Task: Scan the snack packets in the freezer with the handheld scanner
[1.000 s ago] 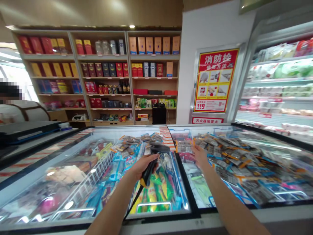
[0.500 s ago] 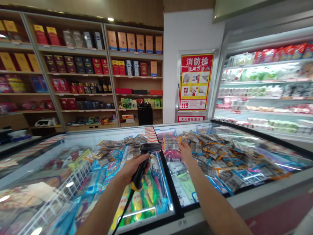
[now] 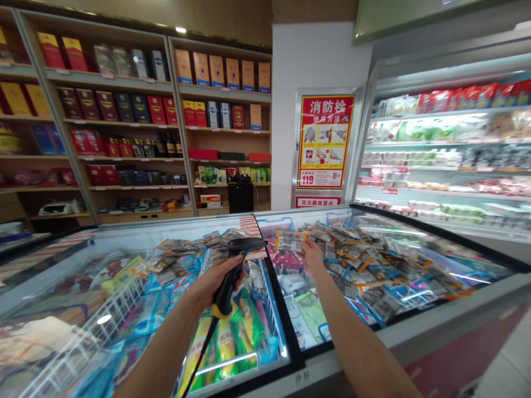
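Observation:
My left hand (image 3: pixel 219 279) is wrapped round the handle of a black and yellow barcode scanner (image 3: pixel 224 298), whose head points right. A dark cord runs down from it. In my right hand (image 3: pixel 312 255) a small flat packet (image 3: pixel 289 241) with orange ends is pinched by its right edge, in front of the scanner head. Just right of that hand, a large heap of similar packets (image 3: pixel 365 260) with orange or blue edges lies on the freezer's glass top. A smaller pile of packets (image 3: pixel 176 260) lies on the glass to the left.
Under the glass of the chest freezer (image 3: pixel 301 378) are wire baskets and bagged frozen goods (image 3: pixel 226 340). Shelves of boxes (image 3: pixel 218 72) stand behind on the left. A red poster (image 3: pixel 326 141) hangs on the wall, with a lit refrigerated display (image 3: pixel 440 138) at right.
The view has turned slightly right, so things sit further left. My left hand and the scanner have shifted a little left in view; both hands keep their holds.

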### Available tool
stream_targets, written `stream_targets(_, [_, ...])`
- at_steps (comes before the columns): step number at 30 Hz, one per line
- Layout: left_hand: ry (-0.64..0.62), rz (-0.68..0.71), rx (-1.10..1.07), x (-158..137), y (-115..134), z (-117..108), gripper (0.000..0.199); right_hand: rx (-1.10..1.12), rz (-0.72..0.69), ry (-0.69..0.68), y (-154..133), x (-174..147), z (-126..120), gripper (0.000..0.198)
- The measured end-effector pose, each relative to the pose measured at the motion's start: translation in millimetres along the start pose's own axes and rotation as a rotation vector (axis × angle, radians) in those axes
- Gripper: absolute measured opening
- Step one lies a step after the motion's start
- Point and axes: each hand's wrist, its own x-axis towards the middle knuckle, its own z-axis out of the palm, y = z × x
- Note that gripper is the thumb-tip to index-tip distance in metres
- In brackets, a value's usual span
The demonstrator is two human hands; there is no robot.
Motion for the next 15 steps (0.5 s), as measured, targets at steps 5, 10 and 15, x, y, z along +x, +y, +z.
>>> stream_targets(5, [0.065,-0.003,-0.037,-0.1,4.4,-4.2,0.027,0.003,-0.058,0.178,-22.2,21.4,-17.5,0.009])
stream_targets(10, [0.093,-0.006,-0.089,8.9,5.0,4.0,0.027,0.013,-0.137,0.349,-51.9,46.0,-46.4,0.010])
stream_targets(15, [0.052,-0.012,-0.100,22.0,5.7,22.9,0.027,0.001,-0.195,0.428,-68.7,61.9,-65.3,0.013])
